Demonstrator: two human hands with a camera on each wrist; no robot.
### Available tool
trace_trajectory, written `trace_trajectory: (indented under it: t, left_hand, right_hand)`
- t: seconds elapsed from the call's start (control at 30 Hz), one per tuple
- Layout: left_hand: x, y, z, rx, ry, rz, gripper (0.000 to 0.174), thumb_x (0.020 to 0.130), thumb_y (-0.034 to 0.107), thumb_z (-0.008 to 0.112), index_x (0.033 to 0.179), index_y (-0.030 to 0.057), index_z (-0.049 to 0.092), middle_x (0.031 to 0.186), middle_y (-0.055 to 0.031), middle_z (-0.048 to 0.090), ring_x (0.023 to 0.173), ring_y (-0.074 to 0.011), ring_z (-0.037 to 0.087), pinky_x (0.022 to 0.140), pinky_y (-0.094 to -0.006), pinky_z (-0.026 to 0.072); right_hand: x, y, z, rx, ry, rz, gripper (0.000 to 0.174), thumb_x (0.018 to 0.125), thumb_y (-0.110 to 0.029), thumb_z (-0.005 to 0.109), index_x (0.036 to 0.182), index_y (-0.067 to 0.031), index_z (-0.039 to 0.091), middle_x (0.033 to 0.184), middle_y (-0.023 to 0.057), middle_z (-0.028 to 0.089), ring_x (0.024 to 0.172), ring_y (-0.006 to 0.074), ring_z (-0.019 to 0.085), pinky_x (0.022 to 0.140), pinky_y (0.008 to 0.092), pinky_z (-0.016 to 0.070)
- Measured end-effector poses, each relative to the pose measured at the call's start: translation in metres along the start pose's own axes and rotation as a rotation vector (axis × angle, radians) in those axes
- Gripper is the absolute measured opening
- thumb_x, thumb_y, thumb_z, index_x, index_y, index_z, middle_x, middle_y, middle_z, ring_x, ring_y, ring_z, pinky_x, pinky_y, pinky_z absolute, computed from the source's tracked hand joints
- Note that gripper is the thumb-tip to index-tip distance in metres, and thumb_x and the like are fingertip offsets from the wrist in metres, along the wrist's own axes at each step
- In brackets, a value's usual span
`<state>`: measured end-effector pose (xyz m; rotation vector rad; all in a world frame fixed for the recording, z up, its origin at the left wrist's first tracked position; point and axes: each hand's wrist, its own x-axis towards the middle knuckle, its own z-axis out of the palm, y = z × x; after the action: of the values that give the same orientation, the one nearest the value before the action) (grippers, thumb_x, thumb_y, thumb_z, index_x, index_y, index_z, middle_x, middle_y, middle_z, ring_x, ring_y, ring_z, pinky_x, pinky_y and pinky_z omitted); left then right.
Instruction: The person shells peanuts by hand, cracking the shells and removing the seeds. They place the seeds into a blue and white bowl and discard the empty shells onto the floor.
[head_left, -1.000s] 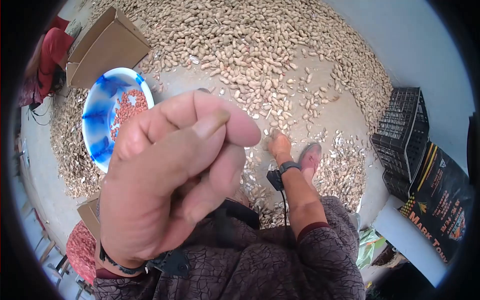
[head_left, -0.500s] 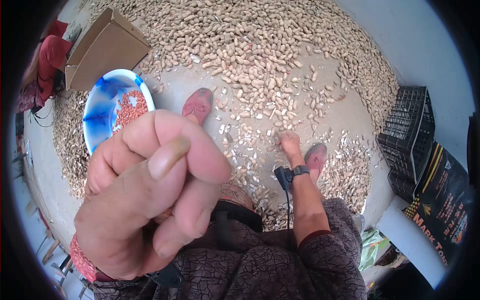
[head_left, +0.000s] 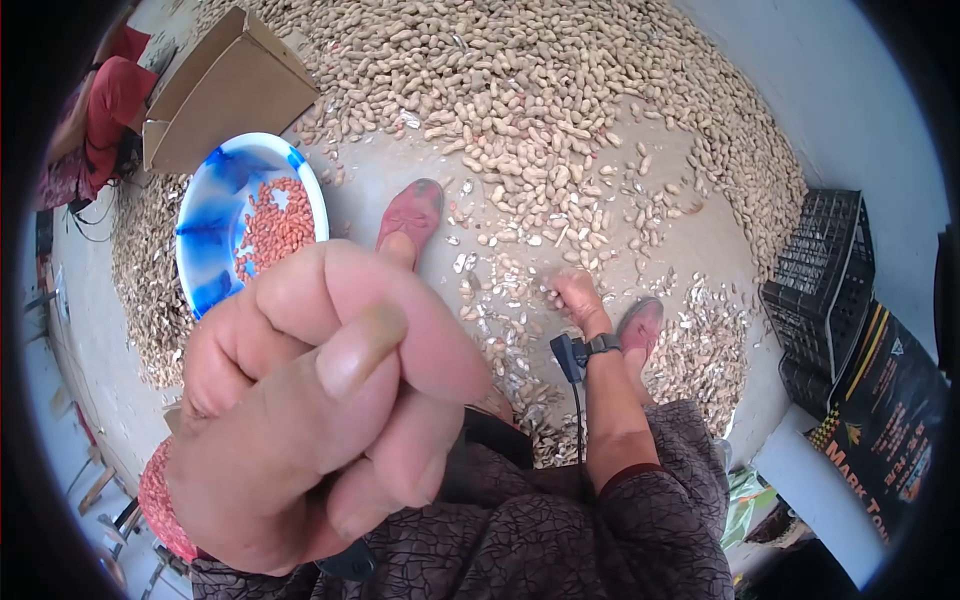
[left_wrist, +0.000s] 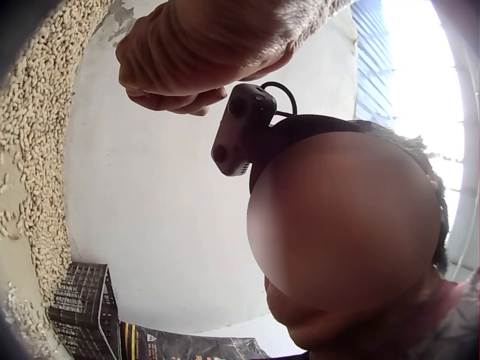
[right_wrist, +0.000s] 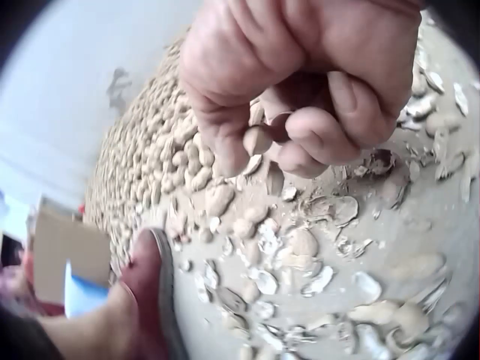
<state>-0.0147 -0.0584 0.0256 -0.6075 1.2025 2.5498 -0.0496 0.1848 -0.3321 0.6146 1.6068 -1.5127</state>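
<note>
My left hand (head_left: 320,410) is raised close to the head camera, its fingers curled and the thumb pressed against the bent index finger. Nothing shows between them. From the left wrist view, the same hand (left_wrist: 202,56) is held up in front of the headband camera (left_wrist: 244,124). Low over the floor, my right hand (head_left: 577,297) pinches an unshelled peanut (right_wrist: 257,141) between thumb and fingers. Under that hand lie loose peanuts and broken shells (right_wrist: 319,279).
A large heap of peanuts (head_left: 560,70) spreads ahead. To the left stand a blue-and-white basin (head_left: 195,245) with shelled kernels (head_left: 278,222) and a cardboard box (head_left: 235,100). Black crates (head_left: 815,270) stand at the right. Another person (head_left: 115,100) sits at the far left.
The left hand has shifted left and lower in the head view, then slightly back right, staying curled. The right hand has lifted slightly and turned, with a peanut now showing at its fingertips.
</note>
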Motion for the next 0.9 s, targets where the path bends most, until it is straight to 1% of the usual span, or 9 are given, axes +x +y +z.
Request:
trace_trajectory:
  t: [0.2, 0.27, 0.33, 0.4, 0.63, 0.73, 0.8, 0.83, 0.9]
  left_hand:
    - [-0.011, 0.007, -0.011, -0.004, 0.021, 0.035, 0.017, 0.085, 0.012, 0.048, 0.081, -0.0043, 0.043, 0.053, -0.0096, 0.044, 0.032, -0.0059, 0.03, 0.029, -0.0178, 0.0265]
    - [-0.016, 0.005, -0.015, -0.005, 0.033, 0.046, 0.017, 0.085, 0.012, 0.049, 0.081, -0.0043, 0.043, 0.053, -0.0097, 0.044, 0.032, -0.006, 0.029, 0.029, -0.018, 0.0263]
    - [-0.018, 0.004, -0.015, -0.004, 0.044, 0.048, 0.018, 0.085, 0.012, 0.049, 0.081, -0.0043, 0.043, 0.052, -0.0099, 0.044, 0.031, -0.0061, 0.029, 0.029, -0.0182, 0.026]
    - [-0.016, 0.004, -0.013, -0.003, 0.054, 0.051, 0.018, 0.085, 0.012, 0.049, 0.08, -0.0043, 0.044, 0.052, -0.01, 0.044, 0.031, -0.0062, 0.029, 0.029, -0.0185, 0.0257]
    - [-0.013, -0.01, -0.021, -0.172, 0.03, 0.185, 0.019, 0.085, 0.014, 0.049, 0.081, -0.0041, 0.044, 0.051, -0.009, 0.044, 0.032, -0.0056, 0.031, 0.03, -0.0175, 0.0258]
    - [-0.013, -0.004, -0.022, -0.133, 0.008, 0.129, 0.019, 0.085, 0.015, 0.049, 0.082, -0.0036, 0.045, 0.053, -0.0076, 0.045, 0.033, -0.0052, 0.031, 0.031, -0.017, 0.0263]
    - [-0.011, 0.001, -0.022, -0.092, -0.016, 0.073, 0.019, 0.085, 0.015, 0.049, 0.083, -0.0031, 0.047, 0.055, -0.0063, 0.046, 0.033, -0.0048, 0.031, 0.031, -0.0164, 0.0268]
    - [-0.012, 0.004, -0.022, -0.069, -0.027, 0.046, 0.019, 0.085, 0.016, 0.049, 0.083, -0.0029, 0.047, 0.056, -0.0056, 0.047, 0.034, -0.0045, 0.031, 0.032, -0.0161, 0.027]
    - [-0.013, 0.007, -0.013, -0.067, 0.066, 0.031, 0.018, 0.085, 0.016, 0.048, 0.084, -0.0025, 0.048, 0.057, -0.0053, 0.047, 0.035, -0.0044, 0.032, 0.033, -0.0156, 0.028]
  right_hand:
    - [0.016, -0.012, 0.033, -0.583, -0.219, -0.076, 0.007, 0.07, -0.008, 0.059, 0.068, -0.0024, 0.056, 0.054, 0.0024, 0.053, 0.043, 0.0101, 0.047, 0.039, 0.0232, 0.0347]
    - [0.031, -0.013, 0.042, -0.419, -0.001, -0.493, 0.01, 0.071, -0.01, 0.059, 0.071, -0.0017, 0.054, 0.058, 0.004, 0.053, 0.052, 0.0113, 0.05, 0.047, 0.0251, 0.0398]
    - [0.025, -0.031, 0.057, -0.651, 0.082, -0.566, 0.014, 0.07, -0.012, 0.059, 0.076, -0.0008, 0.053, 0.062, 0.0113, 0.056, 0.059, 0.0183, 0.056, 0.055, 0.0301, 0.0443]
    - [0.032, -0.035, 0.067, -1.166, 0.259, -0.742, 0.016, 0.069, -0.011, 0.059, 0.079, -0.001, 0.052, 0.067, 0.0188, 0.057, 0.065, 0.0287, 0.06, 0.06, 0.0375, 0.0459]
    - [0.043, -0.023, 0.076, -1.348, 0.209, -0.66, 0.016, 0.068, -0.007, 0.055, 0.081, 0.0017, 0.052, 0.071, 0.023, 0.058, 0.072, 0.0332, 0.059, 0.065, 0.0399, 0.0459]
    - [0.03, -0.026, 0.07, -0.977, 0.213, -0.607, 0.012, 0.07, -0.012, 0.058, 0.074, -0.0008, 0.054, 0.064, 0.0148, 0.058, 0.06, 0.0264, 0.058, 0.058, 0.0349, 0.0472]
    - [0.003, -0.047, 0.067, -0.306, -0.075, 0.021, 0.01, 0.075, -0.011, 0.058, 0.071, -0.002, 0.057, 0.066, 0.0082, 0.059, 0.056, 0.0156, 0.057, 0.051, 0.0252, 0.0462]
    - [0.0, -0.043, 0.063, -0.311, -0.07, 0.013, 0.01, 0.075, -0.011, 0.058, 0.071, -0.002, 0.057, 0.066, 0.0082, 0.059, 0.056, 0.0156, 0.057, 0.051, 0.0252, 0.0462]
    - [-0.011, -0.04, 0.06, 0.104, -0.31, -0.087, 0.01, 0.075, -0.009, 0.057, 0.083, -0.0017, 0.056, 0.068, 0.0084, 0.06, 0.047, 0.0091, 0.054, 0.033, 0.0179, 0.0348]
